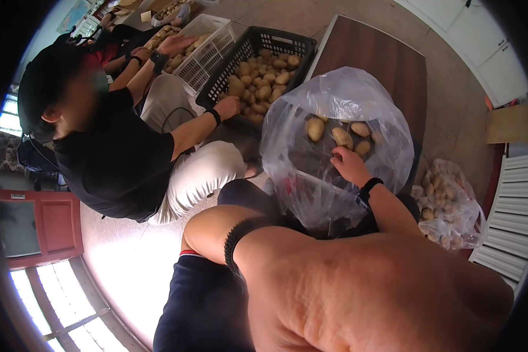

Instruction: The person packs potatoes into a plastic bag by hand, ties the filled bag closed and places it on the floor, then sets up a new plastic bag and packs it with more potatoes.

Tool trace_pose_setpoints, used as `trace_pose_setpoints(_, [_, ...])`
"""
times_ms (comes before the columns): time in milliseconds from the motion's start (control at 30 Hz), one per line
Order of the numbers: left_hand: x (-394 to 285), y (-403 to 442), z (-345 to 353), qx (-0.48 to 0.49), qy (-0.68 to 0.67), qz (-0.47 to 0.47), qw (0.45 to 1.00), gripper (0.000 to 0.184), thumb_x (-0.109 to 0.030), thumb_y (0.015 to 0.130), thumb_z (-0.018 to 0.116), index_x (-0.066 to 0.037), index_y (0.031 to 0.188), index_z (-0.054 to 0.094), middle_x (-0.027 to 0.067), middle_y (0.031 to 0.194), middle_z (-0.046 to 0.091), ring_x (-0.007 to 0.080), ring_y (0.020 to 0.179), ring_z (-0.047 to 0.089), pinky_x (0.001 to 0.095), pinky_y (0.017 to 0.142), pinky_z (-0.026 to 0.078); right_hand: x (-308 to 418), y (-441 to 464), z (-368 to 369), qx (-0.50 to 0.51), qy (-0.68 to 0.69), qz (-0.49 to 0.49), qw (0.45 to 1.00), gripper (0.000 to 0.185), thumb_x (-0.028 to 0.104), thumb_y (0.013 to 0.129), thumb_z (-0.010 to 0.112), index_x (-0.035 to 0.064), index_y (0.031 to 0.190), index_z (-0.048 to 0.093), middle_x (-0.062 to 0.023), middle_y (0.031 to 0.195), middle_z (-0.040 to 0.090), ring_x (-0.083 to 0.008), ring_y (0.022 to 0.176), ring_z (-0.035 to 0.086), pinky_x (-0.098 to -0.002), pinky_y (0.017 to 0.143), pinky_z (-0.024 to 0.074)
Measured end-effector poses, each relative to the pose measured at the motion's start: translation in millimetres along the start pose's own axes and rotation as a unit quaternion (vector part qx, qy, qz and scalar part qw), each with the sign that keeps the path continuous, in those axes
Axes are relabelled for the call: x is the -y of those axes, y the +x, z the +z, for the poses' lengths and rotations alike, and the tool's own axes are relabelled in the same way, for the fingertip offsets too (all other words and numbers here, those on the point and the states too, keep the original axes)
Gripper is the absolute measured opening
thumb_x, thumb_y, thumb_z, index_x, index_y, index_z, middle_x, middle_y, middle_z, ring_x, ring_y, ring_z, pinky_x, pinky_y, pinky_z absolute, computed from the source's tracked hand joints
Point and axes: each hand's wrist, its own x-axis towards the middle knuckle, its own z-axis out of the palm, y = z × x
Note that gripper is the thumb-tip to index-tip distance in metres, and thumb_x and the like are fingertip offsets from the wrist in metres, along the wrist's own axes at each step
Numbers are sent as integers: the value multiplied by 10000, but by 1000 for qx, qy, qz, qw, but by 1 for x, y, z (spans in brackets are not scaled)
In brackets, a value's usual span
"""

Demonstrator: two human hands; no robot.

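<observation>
My right hand (352, 167), with a dark watch at its wrist, reaches into the mouth of a clear plastic bag (393, 132). Its slightly bent fingers are at the near edge of a potato (341, 138), and I see no grip around it. More potatoes lie in the bag, among them one on the left (315, 129) and one at the upper right (361, 129). Large and close to the camera, my left hand (364, 287) shows only its back and a black wristband; its fingers are hidden. The bag stands in front of my knees.
Left of me sits a person (111, 146) in black, one hand at a black crate (208, 97) of potatoes. A white crate (214, 58) stands behind. Beyond the bag is a brown board (381, 53). Another potato-filled bag (452, 199) rests at right.
</observation>
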Motion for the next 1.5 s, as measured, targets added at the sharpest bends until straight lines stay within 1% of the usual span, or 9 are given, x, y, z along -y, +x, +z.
trace_pose_setpoints(300, [18,-3,20,11,38,19,999,238,-171,830,626,-42,1028,651,84,764,586,170,555,523,298,473,429,-2,0,3,7,-11,4,1000,321,218,885,648,-4,1111,596,-160,885,677,-342,868,651,-418,758,495])
trace_pose_setpoints(933, [18,-8,37,3,125,70,990,226,-183,696,712,-83,900,711,71,777,606,168,543,514,284,430,388,0,-1,4,5,-8,-5,1000,326,225,882,650,4,1116,600,-152,871,678,-339,855,653,-418,753,499])
trace_pose_setpoints(1100, [13,-9,33,-29,218,96,971,224,-186,661,734,-94,866,727,68,781,612,168,540,511,280,419,378,-2,-2,6,3,-15,0,1000,329,237,879,642,8,1112,604,-164,906,679,-346,879,652,-430,775,502])
trace_pose_setpoints(1133, [13,-10,35,-33,241,104,964,224,-186,654,739,-97,859,730,67,781,613,168,539,511,279,417,376,-3,-1,5,-4,-21,-12,1000,330,241,878,639,9,1110,605,-166,920,679,-349,889,651,-433,784,503])
trace_pose_setpoints(1267, [15,-8,44,-59,338,137,929,223,-189,626,757,-105,832,742,64,784,617,167,537,509,277,408,367,-2,-1,3,22,-16,15,1000,340,243,873,635,13,1121,607,-176,977,678,-352,956,644,-438,812,501])
trace_pose_setpoints(1333, [14,-7,50,-97,372,140,912,223,-190,612,766,-110,819,749,63,785,619,167,536,508,275,404,363,-3,2,8,11,-17,27,999,340,247,874,634,17,1122,608,-177,984,677,-352,954,643,-450,809,498])
trace_pose_setpoints(1400, [12,-5,50,-145,360,112,915,161,-172,604,746,-106,751,737,49,747,608,158,517,492,266,400,340,-9,0,11,-14,-28,-17,999,333,253,876,634,25,1117,611,-167,972,677,-349,940,646,-453,806,499])
trace_pose_setpoints(1433, [5,-1,35,-72,408,149,898,153,-172,585,726,-96,717,727,39,723,598,148,523,490,259,398,328,-10,-1,12,-23,-27,-20,999,330,251,874,637,28,1116,613,-166,970,677,-348,936,646,-451,806,501])
trace_pose_setpoints(1500, [15,11,36,-2,439,192,878,147,-173,566,705,-87,684,717,30,698,588,137,530,488,252,396,316,-12,-5,4,-39,-33,-10,999,328,250,873,641,30,1115,615,-164,968,677,-348,932,647,-450,807,503])
